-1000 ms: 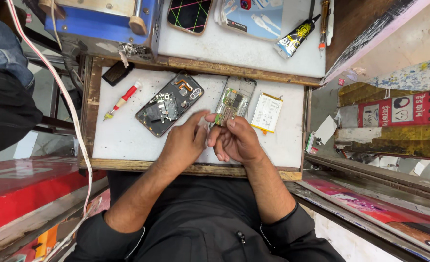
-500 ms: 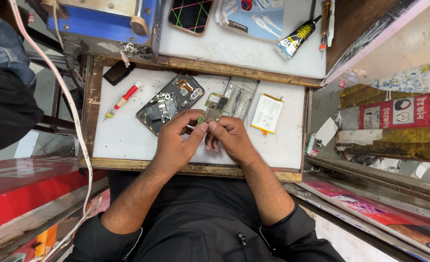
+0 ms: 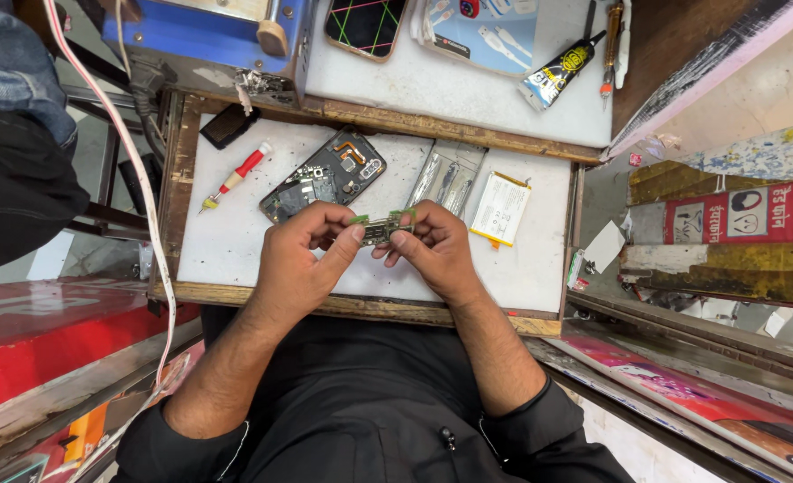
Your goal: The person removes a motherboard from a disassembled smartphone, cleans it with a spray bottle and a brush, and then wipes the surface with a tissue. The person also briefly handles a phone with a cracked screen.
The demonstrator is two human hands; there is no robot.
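Both my hands hold one small green circuit board [image 3: 380, 229] above the white work surface [image 3: 236, 241]. My left hand [image 3: 303, 259] pinches its left end, and my right hand [image 3: 432, 250] pinches its right end. Just beyond my left hand lies an opened phone body [image 3: 323, 175] with its insides showing. A clear plastic pouch [image 3: 447, 175] lies beyond my right hand, and a white flat battery [image 3: 500, 207] rests to its right.
A red-handled screwdriver [image 3: 234, 177] lies at the left of the surface, near a small black piece [image 3: 228, 125]. On the upper shelf sit a blue machine [image 3: 209, 36], a phone with a cracked screen [image 3: 366, 21], a glue tube [image 3: 557, 68] and a packet [image 3: 486, 27]. A white cable [image 3: 137, 179] hangs at left.
My hands have lifted off the pouch and drawn back toward me, bringing the small green board up between them.
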